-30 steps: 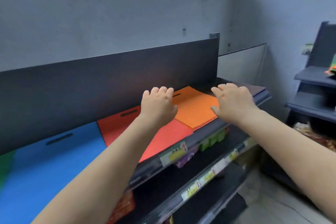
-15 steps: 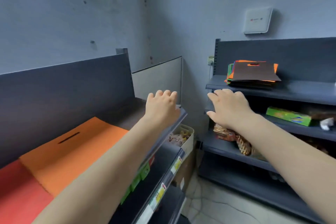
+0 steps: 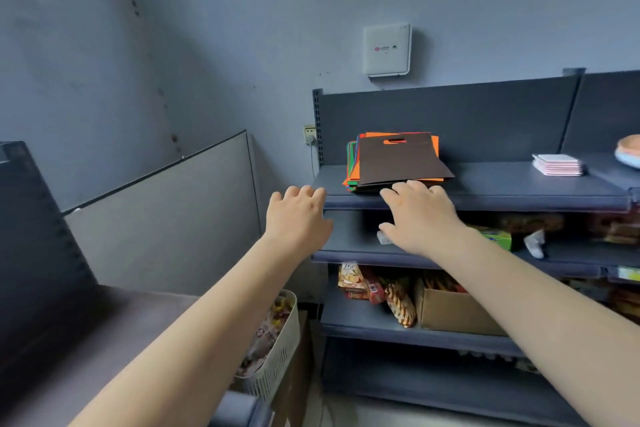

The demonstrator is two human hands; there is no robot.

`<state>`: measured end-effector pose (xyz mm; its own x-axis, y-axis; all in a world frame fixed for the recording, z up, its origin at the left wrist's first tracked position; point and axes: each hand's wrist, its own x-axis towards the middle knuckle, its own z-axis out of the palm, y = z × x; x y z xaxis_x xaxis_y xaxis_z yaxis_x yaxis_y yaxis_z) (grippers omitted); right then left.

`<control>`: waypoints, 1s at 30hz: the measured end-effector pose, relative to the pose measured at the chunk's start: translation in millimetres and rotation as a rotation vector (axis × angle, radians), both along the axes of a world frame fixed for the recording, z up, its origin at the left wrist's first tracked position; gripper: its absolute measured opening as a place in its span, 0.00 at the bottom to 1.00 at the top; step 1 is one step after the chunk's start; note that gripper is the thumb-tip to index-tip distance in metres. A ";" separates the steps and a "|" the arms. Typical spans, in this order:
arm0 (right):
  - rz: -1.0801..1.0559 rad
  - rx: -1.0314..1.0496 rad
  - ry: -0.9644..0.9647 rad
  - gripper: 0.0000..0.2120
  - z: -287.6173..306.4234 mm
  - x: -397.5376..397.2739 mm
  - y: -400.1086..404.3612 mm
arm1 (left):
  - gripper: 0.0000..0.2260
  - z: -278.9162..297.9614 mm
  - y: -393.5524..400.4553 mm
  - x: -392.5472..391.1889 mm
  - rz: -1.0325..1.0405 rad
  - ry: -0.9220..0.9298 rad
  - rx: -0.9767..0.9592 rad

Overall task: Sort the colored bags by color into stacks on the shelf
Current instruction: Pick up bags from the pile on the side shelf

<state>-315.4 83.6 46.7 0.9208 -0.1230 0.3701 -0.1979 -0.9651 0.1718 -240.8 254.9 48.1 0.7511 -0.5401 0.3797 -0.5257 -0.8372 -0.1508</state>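
Mixed pile of bags (image 3: 398, 163) on top shelf (image 3: 519, 187) of the right-hand unit, near its left end, flat against the back panel. Brown bag (image 3: 401, 158) on top, die-cut handle slot toward the wall; orange, green, red, blue edges fanned out beneath at the left and rear. Probably the unsorted supply: colours interleaved, edges not squared.

Both arms stretched forward, palms down. Left hand (image 3: 299, 218) in front of the shelf's left corner, fingers loosely spread and slightly curled, holding nothing; contact with the shelf lip not clear. Right hand (image 3: 420, 215) at the front edge of the pile, fingers extended, tips at or just short of the lowest bags; no grip yet. Thumb splayed low, toward the shelf below.

Likely mid-reach for the next bag or the whole pile. Thin, floppy sheets: expect sliding, best to pin with one hand and peel with the other.

Lower shelves carry snack packs (image 3: 377, 291) and a cardboard box (image 3: 453, 312).
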 end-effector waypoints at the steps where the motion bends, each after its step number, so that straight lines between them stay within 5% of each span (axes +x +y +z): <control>1: -0.004 0.006 -0.002 0.23 -1.3 10.7 -13.1 | 0.20 -1.9 -14.3 12.1 -0.004 -0.001 0.003; 21: -0.106 0.088 0.106 0.23 -42.1 217.4 -235.2 | 0.18 -51.3 -233.0 236.2 -0.071 0.090 0.001; 30: -0.476 0.503 0.038 0.23 -71.3 276.7 -311.8 | 0.20 -87.0 -271.4 335.0 -0.237 0.227 -0.108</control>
